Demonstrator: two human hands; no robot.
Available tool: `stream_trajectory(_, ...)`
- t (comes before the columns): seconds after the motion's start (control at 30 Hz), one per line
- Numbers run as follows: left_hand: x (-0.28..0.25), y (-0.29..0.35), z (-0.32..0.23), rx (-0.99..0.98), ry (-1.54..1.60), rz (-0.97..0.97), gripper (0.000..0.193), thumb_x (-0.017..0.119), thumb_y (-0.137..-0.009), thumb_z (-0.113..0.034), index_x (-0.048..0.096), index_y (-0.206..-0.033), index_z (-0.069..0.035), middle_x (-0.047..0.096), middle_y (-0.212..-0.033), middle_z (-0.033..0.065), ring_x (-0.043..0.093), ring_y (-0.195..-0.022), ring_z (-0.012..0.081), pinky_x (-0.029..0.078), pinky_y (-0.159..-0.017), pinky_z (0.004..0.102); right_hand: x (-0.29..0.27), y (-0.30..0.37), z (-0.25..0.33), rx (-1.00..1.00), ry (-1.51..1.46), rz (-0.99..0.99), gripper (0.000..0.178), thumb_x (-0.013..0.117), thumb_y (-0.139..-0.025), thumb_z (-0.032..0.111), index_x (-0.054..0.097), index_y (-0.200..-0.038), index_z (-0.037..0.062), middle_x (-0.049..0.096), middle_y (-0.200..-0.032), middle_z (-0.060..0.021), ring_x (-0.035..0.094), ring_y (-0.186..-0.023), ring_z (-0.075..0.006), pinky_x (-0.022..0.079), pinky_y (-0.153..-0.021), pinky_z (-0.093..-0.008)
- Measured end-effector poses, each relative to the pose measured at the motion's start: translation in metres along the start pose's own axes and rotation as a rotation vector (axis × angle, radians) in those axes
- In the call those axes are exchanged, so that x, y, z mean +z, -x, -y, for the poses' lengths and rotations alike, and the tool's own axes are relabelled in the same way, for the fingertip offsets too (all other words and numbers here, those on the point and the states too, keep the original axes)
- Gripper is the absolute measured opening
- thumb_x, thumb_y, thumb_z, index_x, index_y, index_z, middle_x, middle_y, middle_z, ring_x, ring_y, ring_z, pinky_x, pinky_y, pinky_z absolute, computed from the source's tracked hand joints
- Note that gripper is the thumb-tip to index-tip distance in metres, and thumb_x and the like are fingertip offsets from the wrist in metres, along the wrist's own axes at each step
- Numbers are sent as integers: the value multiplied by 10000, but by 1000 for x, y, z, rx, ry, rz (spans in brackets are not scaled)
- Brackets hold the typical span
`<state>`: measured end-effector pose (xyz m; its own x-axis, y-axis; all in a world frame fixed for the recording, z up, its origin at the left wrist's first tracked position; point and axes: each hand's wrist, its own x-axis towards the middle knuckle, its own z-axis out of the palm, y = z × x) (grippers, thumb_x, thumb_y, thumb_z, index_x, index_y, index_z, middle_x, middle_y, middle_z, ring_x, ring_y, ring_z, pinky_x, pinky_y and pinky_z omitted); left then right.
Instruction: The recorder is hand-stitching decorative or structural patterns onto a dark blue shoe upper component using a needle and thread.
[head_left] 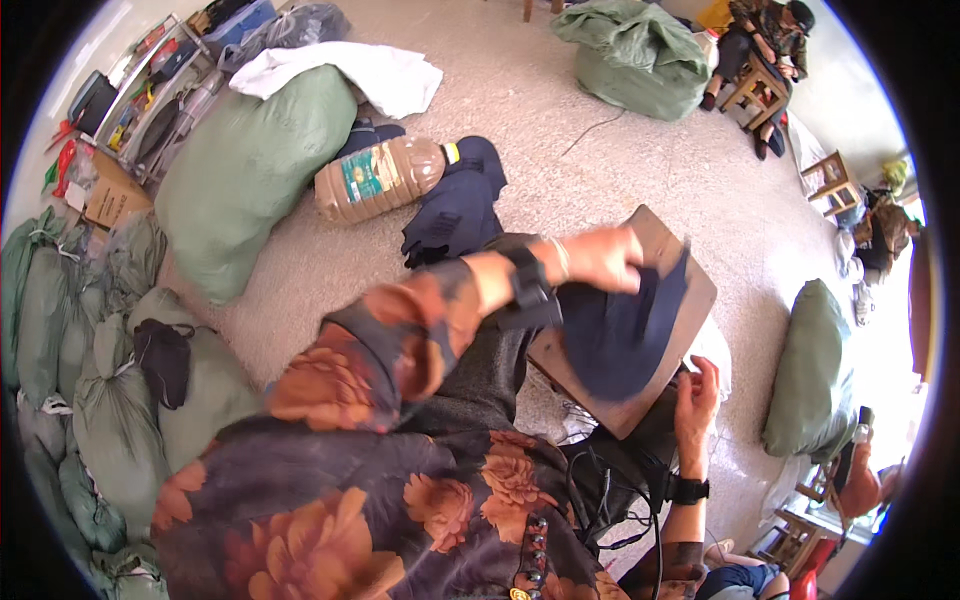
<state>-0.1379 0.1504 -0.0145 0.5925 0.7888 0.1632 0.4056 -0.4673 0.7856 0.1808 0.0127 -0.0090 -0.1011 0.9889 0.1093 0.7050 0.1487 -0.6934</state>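
My left hand reaches across to the upper edge of a dark navy cloth piece, its fingers closed down on it. Both hand and cloth are somewhat smeared by motion. The cloth lies or hangs over a brown wooden board beside my lap, covering much of it. At the board's right edge is my right hand, with fingers curled and thumb side toward the board. Something small, partly dark and partly white, shows at its fingertips; its kind is unclear.
More navy cloth pieces lie on the floor near a large brown-filled plastic bottle. Stuffed green sacks stand left, far and right. Black cables hang by my lap. Other people sit at the right.
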Motion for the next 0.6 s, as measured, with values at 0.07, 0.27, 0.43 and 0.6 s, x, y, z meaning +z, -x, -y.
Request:
stream_trajectory(0.07,-58,18,10,-9,243,-331,320,703,-884,-295,706,-966,14,690,-740,86,646,-661,194,524,-617,353,6,-18,11,60,20,52,299,608,-948,31,586,-1246,11,578,-1239,-99,603,-911,-180,524,-751,-301)
stream_trajectory(0.27,-141,123,94,-630,779,-736,385,688,-984,-295,423,-723,-196,381,-622,-102,338,-481,14,310,-436,229,50,-78,-4,-141,120,158,381,637,-901,29,570,-1275,2,548,-1310,-178,556,-1183,-334,442,-1035,-439)
stream_trajectory(0.43,-123,169,183,-838,945,-946,352,677,-996,-313,445,-764,-186,377,-614,-89,333,-458,54,334,-454,274,52,-88,-6,-198,250,270,567,673,-853,6,498,-1393,6,469,-1440,-214,453,-1341,-392,366,-1140,-460)
stream_trajectory(0.6,-56,190,242,-852,1191,-1112,214,659,-993,-318,561,-1122,-179,369,-594,-57,348,-423,93,329,-407,292,64,-81,-14,-169,274,229,606,666,-885,82,460,-1451,23,424,-1495,-221,394,-1405,-409,304,-1189,-501)
